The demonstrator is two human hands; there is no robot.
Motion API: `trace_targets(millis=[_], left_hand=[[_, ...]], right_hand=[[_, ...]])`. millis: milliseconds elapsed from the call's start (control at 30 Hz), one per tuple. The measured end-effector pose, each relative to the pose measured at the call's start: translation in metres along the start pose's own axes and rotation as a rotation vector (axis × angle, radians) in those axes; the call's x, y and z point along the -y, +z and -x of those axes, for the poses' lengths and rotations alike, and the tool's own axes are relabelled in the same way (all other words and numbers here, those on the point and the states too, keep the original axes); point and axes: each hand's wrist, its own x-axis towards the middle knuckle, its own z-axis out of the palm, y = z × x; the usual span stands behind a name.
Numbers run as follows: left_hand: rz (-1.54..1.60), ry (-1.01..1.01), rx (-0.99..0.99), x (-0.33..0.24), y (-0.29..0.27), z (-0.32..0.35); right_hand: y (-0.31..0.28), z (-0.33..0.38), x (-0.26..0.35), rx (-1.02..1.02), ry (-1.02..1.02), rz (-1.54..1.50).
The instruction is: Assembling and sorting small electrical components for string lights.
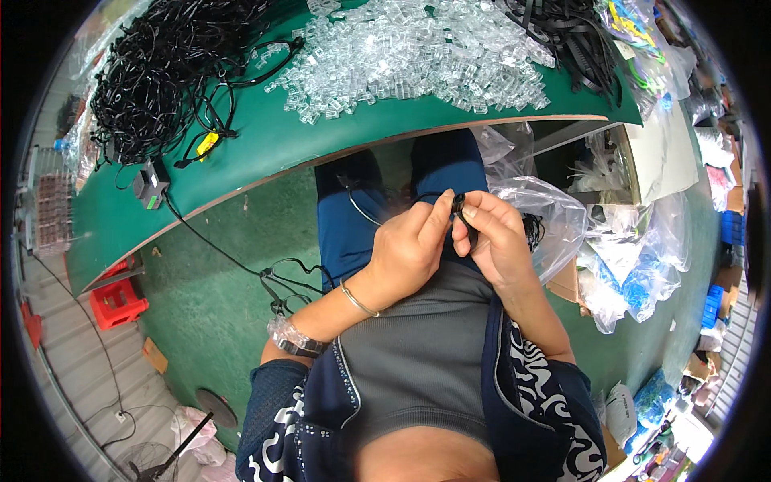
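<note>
Above my lap, my left hand (408, 247) and my right hand (499, 237) meet fingertip to fingertip. Between them is a small black piece (458, 204) with a thin black cord; its exact kind is too small to make out. The thumb and fingers of my right hand pinch the piece and the cord's loop. My left hand is closed at the cord beside it, its palm side hidden. A light-tipped cable end (365, 210) hangs over my thigh, left of the hands. More black cord (277, 283) lies bunched by my left forearm.
On the green table (265, 161) ahead lie a tangled black cord heap (161, 72), a pile of clear plastic pieces (426, 56) and black straps (574, 40). A small black box (150, 186) sits at its edge. Plastic bags (642, 273) stand right, a red stool (118, 305) left.
</note>
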Motion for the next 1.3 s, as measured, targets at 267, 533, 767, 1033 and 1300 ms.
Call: trace_targets(millis=[267, 533, 767, 1033, 1300], left_hand=[[0.512, -0.081, 0.311, 0.008, -0.030, -0.012], [0.568, -0.029, 0.471, 0.019, -0.040, -0.021], [0.586, -0.026, 0.497, 0.023, -0.039, -0.024], [0.752, -0.248, 0.373, 0.017, -0.046, -0.028], [0.710, -0.153, 0.438, 0.006, -0.041, -0.026]], right_hand=[[-0.010, -0.001, 0.038, 0.171, -0.028, 0.549], [-0.016, -0.011, 0.047, 0.380, 0.189, 0.467], [-0.017, -0.014, 0.040, 0.409, -0.073, 0.854], [-0.025, -0.036, 0.042, -0.051, -0.594, 0.954], [-0.017, -0.029, 0.016, -0.086, -0.578, 0.527]])
